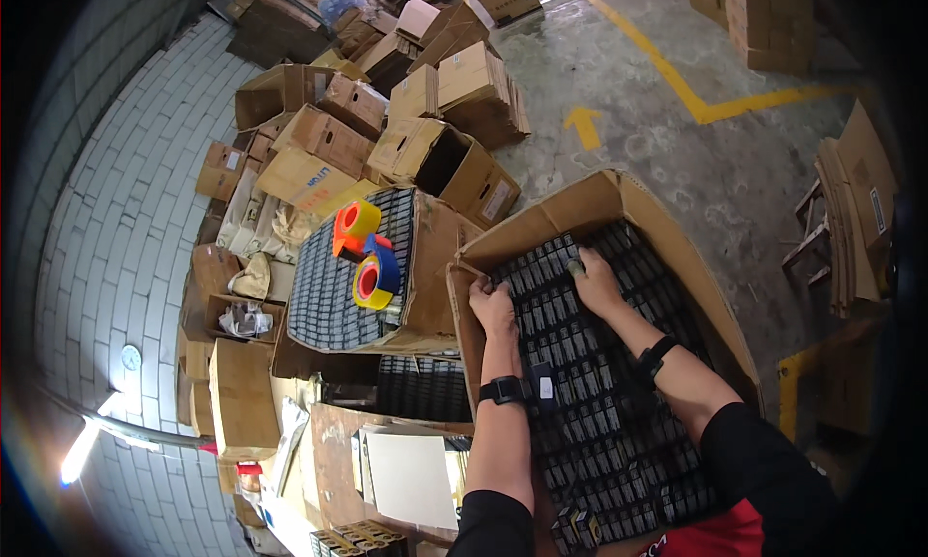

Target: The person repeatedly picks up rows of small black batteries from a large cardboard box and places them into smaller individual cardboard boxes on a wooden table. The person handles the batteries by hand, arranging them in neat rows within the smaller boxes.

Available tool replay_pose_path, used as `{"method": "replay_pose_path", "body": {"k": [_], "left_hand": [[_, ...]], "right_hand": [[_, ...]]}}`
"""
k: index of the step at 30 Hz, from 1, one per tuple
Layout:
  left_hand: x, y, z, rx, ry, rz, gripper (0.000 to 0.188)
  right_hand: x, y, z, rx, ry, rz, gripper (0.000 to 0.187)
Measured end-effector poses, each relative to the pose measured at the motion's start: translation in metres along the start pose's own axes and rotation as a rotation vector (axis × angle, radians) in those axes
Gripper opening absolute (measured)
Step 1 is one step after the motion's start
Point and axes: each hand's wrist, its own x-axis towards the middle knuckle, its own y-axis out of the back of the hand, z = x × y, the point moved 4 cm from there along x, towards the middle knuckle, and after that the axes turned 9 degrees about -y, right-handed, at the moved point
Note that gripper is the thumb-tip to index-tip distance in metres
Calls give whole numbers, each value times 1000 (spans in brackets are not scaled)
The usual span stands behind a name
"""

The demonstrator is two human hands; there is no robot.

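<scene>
Both hands are down in the big open brown cardboard carton [677, 257] of tightly packed small dark boxes [580, 402], left hand [492, 306] curled at the near-left rows, right hand [596, 279] seemingly pinching one small box, perhaps because snug rows allow only a fingertip grip.

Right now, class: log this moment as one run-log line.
left hand: on small dark packs | right hand: gripping one pack | cardboard box: open, full | tape rolls: neighbouring box

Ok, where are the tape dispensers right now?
In the head view, the two tape dispensers, one orange and one blue with yellow rolls, lie on the packed carton left of the left hand, beside the big open carton both hands work in.
</scene>
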Motion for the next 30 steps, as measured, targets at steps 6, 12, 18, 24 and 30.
{"method": "replay_pose_path", "body": {"k": [6, 12, 18, 24, 30], "left_hand": [[-37, 32, 96, -273, -291, -31, 38], [-117, 162, 179, -443, -440, 52, 56], [-238, 355, 142, -245, -370, 291, 68], [-401, 509, 33, -4, -32, 593, 60], [-496, 603, -58, 107, 136, 814, 36]], "right_hand": [[-29, 40, -86, 303, 311, 123, 35], [-127, 35, -204, 229, 589, 93, 34], [-302, -20, -282, 89, 657, -383, 53], [-486, -112, -251, -223, 718, -788, 61], [-571, -202, -181, -337, 563, -1329, 35]]}}
